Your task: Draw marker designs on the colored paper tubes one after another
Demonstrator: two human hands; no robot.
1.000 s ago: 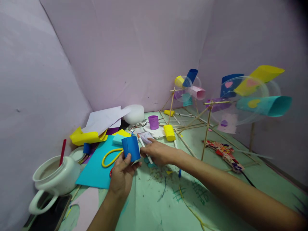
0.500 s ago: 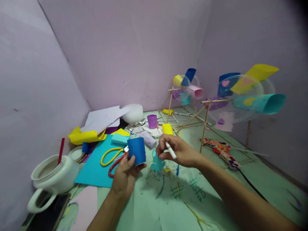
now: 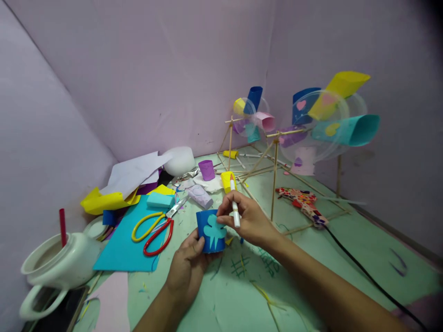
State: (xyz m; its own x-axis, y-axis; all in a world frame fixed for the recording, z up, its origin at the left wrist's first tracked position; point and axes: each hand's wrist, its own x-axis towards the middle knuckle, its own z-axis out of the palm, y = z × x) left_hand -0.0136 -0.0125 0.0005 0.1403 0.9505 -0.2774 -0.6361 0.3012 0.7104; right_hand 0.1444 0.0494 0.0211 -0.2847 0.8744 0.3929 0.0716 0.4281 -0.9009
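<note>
My left hand [image 3: 189, 263] grips a blue paper tube [image 3: 203, 235] from below and behind, its thumb on the near side. In front of the tube's face is a turquoise paper cutout [image 3: 213, 232], rounded on top with pointed strips below. My right hand [image 3: 247, 216] pinches the cutout's upper right edge between thumb and fingertips. A white marker [image 3: 236, 207] with an orange-brown tip is also tucked among the right-hand fingers, tip up. Whether the cutout is stuck to the tube, I cannot tell. Scissors [image 3: 159, 230] with one yellow and one red handle lie left of the tube.
Turquoise sheets [image 3: 128, 249] lie under the scissors, beside a white pot [image 3: 62, 263]. Purple [image 3: 206, 171] and yellow [image 3: 226, 180] paper tubes stand behind. Two stick-framed wheels with coloured tubes [image 3: 314, 124] rise at right, near a patterned glue gun [image 3: 304, 205] with a black cord.
My right hand has picked the turquoise cutout up off the table and brought it against the blue tube. The tube has moved right and slightly down. The camera view has shifted right.
</note>
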